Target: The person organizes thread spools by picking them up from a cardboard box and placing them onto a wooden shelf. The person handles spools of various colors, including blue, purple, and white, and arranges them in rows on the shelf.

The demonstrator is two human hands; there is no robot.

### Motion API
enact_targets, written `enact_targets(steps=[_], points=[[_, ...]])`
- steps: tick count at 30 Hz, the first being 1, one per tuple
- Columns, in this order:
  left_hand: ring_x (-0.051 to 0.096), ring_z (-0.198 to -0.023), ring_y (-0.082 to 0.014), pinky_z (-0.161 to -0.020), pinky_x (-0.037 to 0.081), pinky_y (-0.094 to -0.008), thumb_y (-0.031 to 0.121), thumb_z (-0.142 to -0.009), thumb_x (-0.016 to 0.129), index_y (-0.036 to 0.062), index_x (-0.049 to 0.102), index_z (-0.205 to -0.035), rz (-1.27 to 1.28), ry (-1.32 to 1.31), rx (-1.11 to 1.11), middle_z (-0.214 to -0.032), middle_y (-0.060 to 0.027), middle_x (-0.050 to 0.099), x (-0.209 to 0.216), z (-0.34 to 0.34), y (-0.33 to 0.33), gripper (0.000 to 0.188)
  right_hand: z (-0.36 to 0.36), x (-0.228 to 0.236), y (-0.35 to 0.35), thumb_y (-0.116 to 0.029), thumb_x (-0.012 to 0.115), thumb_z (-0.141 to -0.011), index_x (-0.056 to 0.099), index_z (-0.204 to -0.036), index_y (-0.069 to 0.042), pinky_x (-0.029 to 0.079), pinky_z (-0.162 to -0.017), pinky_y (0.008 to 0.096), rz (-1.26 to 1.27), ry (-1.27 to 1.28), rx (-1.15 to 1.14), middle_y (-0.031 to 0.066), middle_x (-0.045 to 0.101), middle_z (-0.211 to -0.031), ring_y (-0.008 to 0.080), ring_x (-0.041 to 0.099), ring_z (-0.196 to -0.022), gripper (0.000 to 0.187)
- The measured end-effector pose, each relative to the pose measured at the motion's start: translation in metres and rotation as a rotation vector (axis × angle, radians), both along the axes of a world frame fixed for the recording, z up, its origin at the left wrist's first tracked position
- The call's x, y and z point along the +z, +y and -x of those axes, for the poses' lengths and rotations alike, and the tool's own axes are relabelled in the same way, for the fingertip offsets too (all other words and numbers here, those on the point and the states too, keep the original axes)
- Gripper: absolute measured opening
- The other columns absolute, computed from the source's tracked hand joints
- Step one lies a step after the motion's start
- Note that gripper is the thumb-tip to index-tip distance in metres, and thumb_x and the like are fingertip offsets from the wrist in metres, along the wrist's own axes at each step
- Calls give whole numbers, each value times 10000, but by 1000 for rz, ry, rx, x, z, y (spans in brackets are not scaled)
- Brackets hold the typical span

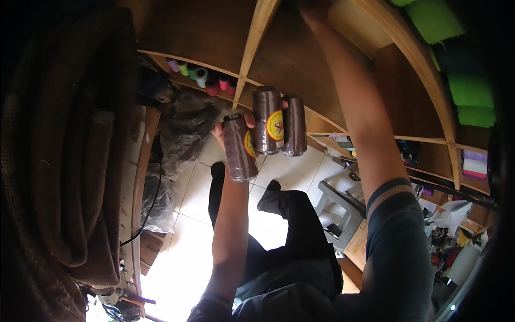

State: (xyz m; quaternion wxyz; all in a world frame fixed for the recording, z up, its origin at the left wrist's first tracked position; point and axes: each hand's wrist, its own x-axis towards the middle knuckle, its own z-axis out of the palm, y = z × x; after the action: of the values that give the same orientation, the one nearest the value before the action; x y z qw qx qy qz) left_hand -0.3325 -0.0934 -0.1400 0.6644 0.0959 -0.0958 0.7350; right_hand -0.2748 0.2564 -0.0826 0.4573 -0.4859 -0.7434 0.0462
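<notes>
A wooden shelving unit [193, 32] spans the top of the frame, its boards bowing toward the right edge, while thick folds of brown cloth [64, 161] fill the left side. Below the shelves a pale tiled floor [188, 196] runs through the center, glaring white at lower left. Right of center stands a grey stool [322, 199], with a cardboard box [358, 241] just below it. Crumpled clear plastic [185, 126] lies left of center, and bright green bundles [469, 88] sit at upper right. Near the middle, above the floor, three brown spools [266, 115] are held up side by side, the leftmost lower and slightly tilted; round yellow-and-red labels show on two. The left hand [250, 120] is wrapped around them, its fingers curled between and behind. The right hand [312, 7] reaches to the top edge, too dark and cut off to tell its finger position. Small colored spools [201, 77] line a shelf at upper left.
</notes>
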Motion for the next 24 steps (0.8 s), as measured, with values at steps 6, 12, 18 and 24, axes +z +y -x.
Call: enact_targets(steps=[6,12,18,24], points=[[545,-1045,-390,-836,513,-438,653,-773,543,-13,547,-850,148,59,123,-1128,-292,526,-1,-4,21,670,-56,9,-113,-505,544,-910,592,-1183,-41,483,-787,312,942,170,501,72,624,-1054,147,592,-893,540],[629,-790,-235,-679,546,-363,662,-800,495,-7,538,-847,272,105,105,-880,-182,606,57,-13,30,672,-125,41,-214,-472,602,-890,426,-1363,-79,472,-909,368,1469,456,663,59,536,-1258,155,527,-1125,640],[617,-901,-226,-738,536,-356,622,-787,522,-19,544,-867,220,281,-31,-987,-227,588,64,-10,31,647,-144,42,-208,-321,780,-767,313,-1378,-16,491,-877,375,1237,422,521,131,513,-1221,209,533,-1106,827],[541,-1103,-434,-875,485,-534,556,-817,510,11,542,-984,201,226,-108,-1192,-284,497,73,-6,30,571,-123,43,-182,-270,791,-756,445,-1175,-81,505,-765,300,837,400,276,65,597,-1051,136,584,-956,575]])
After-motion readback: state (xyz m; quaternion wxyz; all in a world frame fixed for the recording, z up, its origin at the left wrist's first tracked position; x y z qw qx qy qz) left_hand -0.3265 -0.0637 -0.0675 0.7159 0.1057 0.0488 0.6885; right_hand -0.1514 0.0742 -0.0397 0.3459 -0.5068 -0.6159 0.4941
